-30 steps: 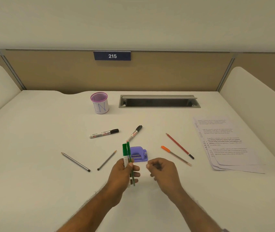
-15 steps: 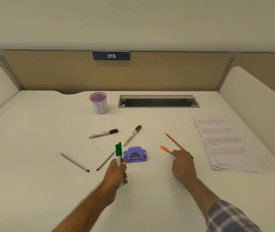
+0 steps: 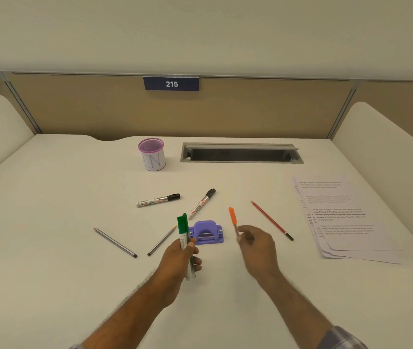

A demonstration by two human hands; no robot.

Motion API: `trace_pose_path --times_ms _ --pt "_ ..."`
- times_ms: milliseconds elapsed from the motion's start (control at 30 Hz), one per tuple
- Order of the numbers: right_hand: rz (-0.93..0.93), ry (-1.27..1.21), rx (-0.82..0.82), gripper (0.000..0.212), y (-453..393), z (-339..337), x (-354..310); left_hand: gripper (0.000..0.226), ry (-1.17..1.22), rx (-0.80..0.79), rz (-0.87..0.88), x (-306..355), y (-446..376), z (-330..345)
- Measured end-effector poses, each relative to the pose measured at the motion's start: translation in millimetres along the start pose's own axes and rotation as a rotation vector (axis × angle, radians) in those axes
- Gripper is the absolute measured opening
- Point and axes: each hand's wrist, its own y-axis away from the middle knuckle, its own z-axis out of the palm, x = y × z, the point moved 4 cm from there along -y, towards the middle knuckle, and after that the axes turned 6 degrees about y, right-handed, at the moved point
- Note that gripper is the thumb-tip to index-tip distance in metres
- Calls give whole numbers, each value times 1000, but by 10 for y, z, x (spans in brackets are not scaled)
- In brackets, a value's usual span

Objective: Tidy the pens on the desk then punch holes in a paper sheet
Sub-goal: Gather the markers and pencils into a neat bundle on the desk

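Holding two green markers (image 3: 183,231) upright, left hand (image 3: 179,258) is clamped w/ bundle loose; right hand (image 3: 255,244) pinches orange pen (image 3: 232,217) above desk (image 3: 49,248). Risk: adding a third may slip one out.

Legible markings on the desk and its back partition
Blue plate (image 3: 171,84) on the partition: "215"; mesh pen cup (image 3: 151,154), handwritten "LN"; left black-capped marker (image 3: 158,200), "MARKER"; printed sheets (image 3: 344,217) carry text too small to read
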Motion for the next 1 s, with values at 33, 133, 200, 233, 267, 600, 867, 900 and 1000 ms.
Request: trace_pose_path --times_ms 33,133,200,233,267,600,867,900,1000 --pt "21 -80 -51 21 56 53 -79 19 0 -13 -3 6 9 12" --pt "58 -197 -181 21 201 211 -254 16 21 -65 8 26 48 51" --pt "67 -224 -235 21 272 302 -320 19 48 -103 16 40 61 64" --pt "66 -227 -253 21 298 339 -344 21 66 -134 20 48 66 70" --pt "70 -231 -263 20 317 370 -360 22 86 -170 22 55 73 76" --pt "137 -266 -260 10 380 533 -393 19 61 -224 -9 106 84 -96" --pt "137 -243 -391 12 400 767 -454 18 23 -51 -78 131 -27 -394" --pt "136 -232 -395 12 394 805 -470 18 30 -35 -77 143 -43 -448" --pt "132 -197 -383 10 366 933 -529 23 47 12 -75 192 -85 -627"
